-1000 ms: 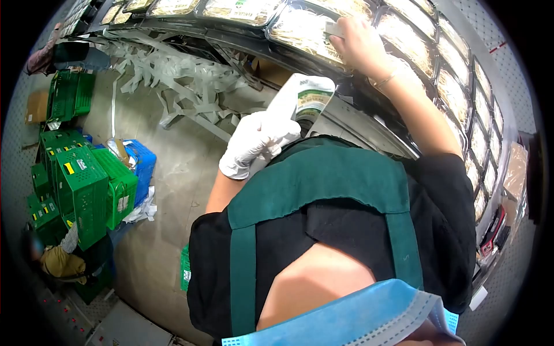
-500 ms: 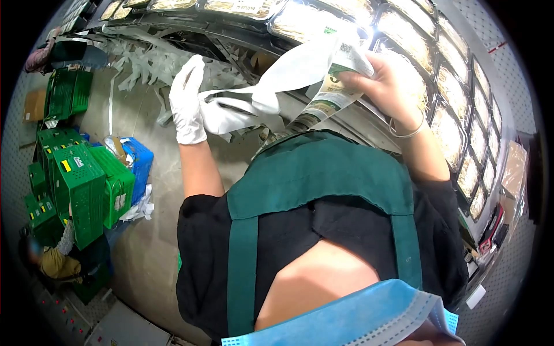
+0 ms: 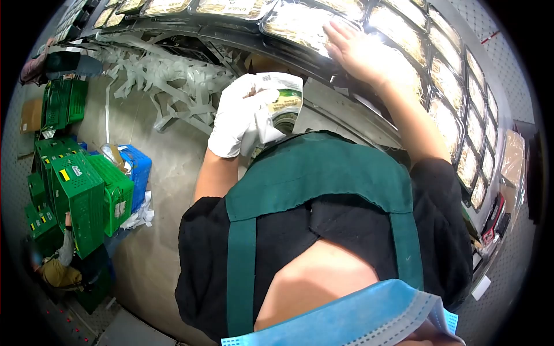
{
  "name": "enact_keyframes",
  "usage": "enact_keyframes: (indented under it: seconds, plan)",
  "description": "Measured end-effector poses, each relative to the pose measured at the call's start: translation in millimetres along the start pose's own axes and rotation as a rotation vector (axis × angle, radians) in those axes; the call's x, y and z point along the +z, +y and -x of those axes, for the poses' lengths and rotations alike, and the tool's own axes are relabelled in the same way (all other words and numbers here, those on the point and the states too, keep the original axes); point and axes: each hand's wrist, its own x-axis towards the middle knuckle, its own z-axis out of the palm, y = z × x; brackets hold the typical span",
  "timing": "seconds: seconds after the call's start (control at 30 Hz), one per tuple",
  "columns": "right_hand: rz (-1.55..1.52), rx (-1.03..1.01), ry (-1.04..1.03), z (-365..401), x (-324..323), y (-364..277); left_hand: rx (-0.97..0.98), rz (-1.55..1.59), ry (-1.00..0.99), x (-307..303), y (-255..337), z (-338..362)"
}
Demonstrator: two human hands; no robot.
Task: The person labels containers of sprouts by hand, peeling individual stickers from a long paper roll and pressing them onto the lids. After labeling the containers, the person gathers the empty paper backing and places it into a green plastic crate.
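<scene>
In a white glove, my left hand (image 3: 235,118) is closed on a strip of printed labels (image 3: 288,99), white with green and yellow print, in front of my apron. The strip runs down behind the apron's upper edge, where its lower part is hidden. My bare right hand (image 3: 359,56) is stretched over a black tray of pale, stringy food (image 3: 297,26) in the front row, its fingers extended and lying on the tray's top. Strong glare there hides whether a label is under the fingers. More such trays (image 3: 398,32) stand in rows around it.
White backing strips (image 3: 173,81) hang in a tangle beneath the table edge. Green crates (image 3: 78,184) and a blue crate (image 3: 138,170) are stacked at left. One person (image 3: 60,268) is beside the crates, another (image 3: 72,63) farther back.
My right hand has left the label strip and moved up onto the front tray. My left hand has moved right, toward my body, and now grips the strip near its printed end.
</scene>
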Motion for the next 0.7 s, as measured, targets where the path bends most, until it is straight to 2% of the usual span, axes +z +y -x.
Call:
enact_keyframes:
  seconds: [0.07, 0.1, 0.17, 0.2, 0.23, 0.27, 0.3, 0.33, 0.37, 0.4, 0.43, 0.47, 0.5, 0.6, 0.63, 0.7]
  plan:
    - [0.139, 0.028, -0.156, -2.3, -4.4, 8.7, 0.021, -0.194, 0.021, -8.9, -6.8, -6.7]
    - [0.166, 0.138, -0.392, -15.5, -23.5, 10.1, 0.015, -0.189, 0.041, -5.8, -5.7, -5.8]
    - [-0.199, 0.171, -0.210, -11.6, -56.1, -4.5, -0.064, -0.108, 0.009, 3.9, 1.7, -7.4]
    - [-0.478, 0.022, -0.184, -5.4, -65.9, -17.8, 0.031, -0.263, -0.074, 0.4, -3.4, -15.0]
    - [-0.757, -0.120, -0.160, 2.4, -75.0, -34.1, 0.027, -0.263, -0.067, 6.1, 1.4, -14.6]
    - [-0.761, -0.144, -0.241, 7.6, -81.1, -48.8, -0.004, -0.369, -0.090, 16.4, 11.9, -15.3]
    - [-0.638, -0.231, -0.197, 8.1, -79.0, -54.7, -0.035, -0.477, -0.115, 24.8, 18.0, -15.4]
    - [-0.714, -0.208, -0.248, 8.6, -70.1, -52.1, -0.159, -0.366, -0.054, 30.8, 17.8, -13.7]
    - [-0.789, -0.187, -0.299, 7.8, -63.1, -48.7, -0.159, -0.368, -0.055, 32.5, 13.1, -14.9]
    - [-0.788, -0.189, -0.297, 7.6, -63.2, -45.4, -0.071, -0.338, -0.059, 35.1, 9.9, -15.9]
    - [-0.922, -0.124, -0.344, 7.9, -63.6, -42.3, 0.015, -0.308, -0.061, 38.9, 9.4, -17.3]
    - [-1.057, -0.055, -0.390, 8.5, -63.6, -39.4, 0.028, -0.147, -0.018, 50.5, 7.3, -10.7]
    - [-1.057, -0.052, -0.385, 8.6, -61.0, -36.6, 0.049, 0.141, -0.041, 61.8, 4.2, -12.8]
    - [-1.090, -0.048, -0.302, 3.0, -57.9, -21.8, 0.128, -0.279, -0.061, 50.8, -16.6, -27.7]
    - [-0.869, -0.115, -0.262, -4.4, -65.3, -12.4, 0.131, -0.277, -0.062, 50.6, -17.7, -30.1]
    - [-0.433, -0.243, -0.177, -23.7, -76.1, 10.4, -0.077, -0.073, -0.081, 49.5, -15.6, -31.4]
